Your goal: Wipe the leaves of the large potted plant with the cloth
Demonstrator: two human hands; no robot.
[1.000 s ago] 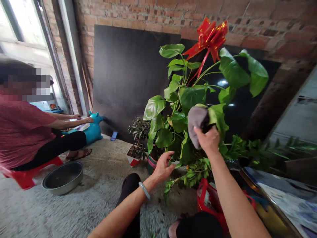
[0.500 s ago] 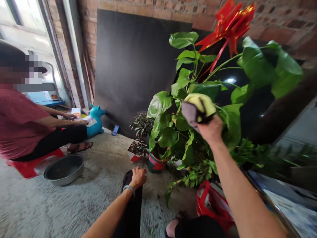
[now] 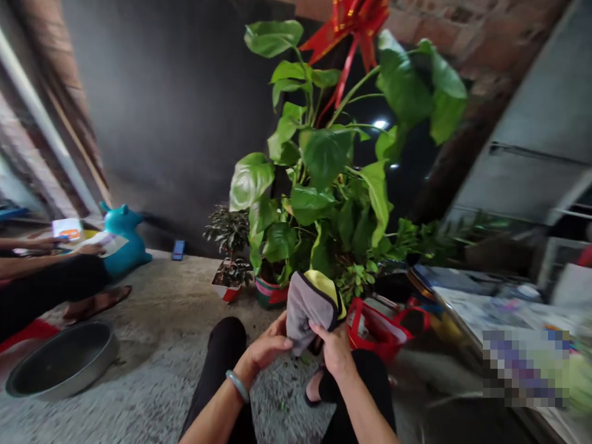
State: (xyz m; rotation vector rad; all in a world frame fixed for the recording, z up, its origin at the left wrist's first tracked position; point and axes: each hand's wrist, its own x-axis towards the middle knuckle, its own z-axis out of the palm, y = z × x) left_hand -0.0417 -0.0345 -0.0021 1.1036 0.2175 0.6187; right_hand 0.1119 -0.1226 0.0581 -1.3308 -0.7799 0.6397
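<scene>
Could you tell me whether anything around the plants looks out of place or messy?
Slightly. Bits of green leaf litter lie on the floor by the person's feet, and a phone lies on the bare floor near the dark board. Both hands hold the cloth.

Rough grey concrete floor (image 3: 152, 345) underfoot — dark board (image 3: 176, 111) leaning against a bare brick wall (image 3: 462, 24). Pale window frame (image 3: 41, 135) at far left, daylight behind — grey panel (image 3: 536, 123) to the right.
</scene>
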